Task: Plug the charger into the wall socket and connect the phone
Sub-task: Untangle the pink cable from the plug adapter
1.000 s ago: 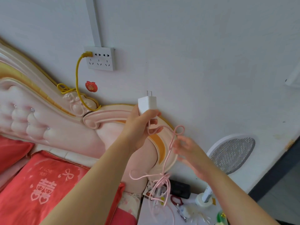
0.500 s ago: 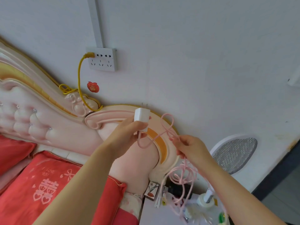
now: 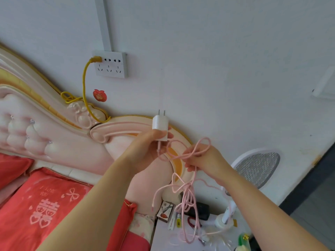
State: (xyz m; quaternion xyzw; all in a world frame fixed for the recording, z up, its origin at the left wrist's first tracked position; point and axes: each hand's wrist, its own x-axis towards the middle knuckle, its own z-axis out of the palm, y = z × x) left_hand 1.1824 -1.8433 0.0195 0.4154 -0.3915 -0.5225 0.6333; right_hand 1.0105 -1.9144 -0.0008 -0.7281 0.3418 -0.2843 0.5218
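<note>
A smooth white square charger (image 3: 160,127) with two thin metal prongs pointing up sits in the left hand (image 3: 145,153), whose fingers are closed around its lower end. From its base runs a thin pink cable (image 3: 183,189), soft and rope-like, looping over to the right hand (image 3: 206,160), where the fingers pinch a twisted loop of it; the rest hangs in a tangle down to the white table (image 3: 163,236) beside the bed. The wall socket (image 3: 111,64), a white plastic block with two rows of slots, is mounted on the matte white wall well up and to the left of the charger, with a yellow braided cord (image 3: 84,87) plugged into its upper left corner. Below curves a glossy pink tufted headboard (image 3: 45,127) with gold trim, and red pillows (image 3: 47,205) lie on the bed.
</note>
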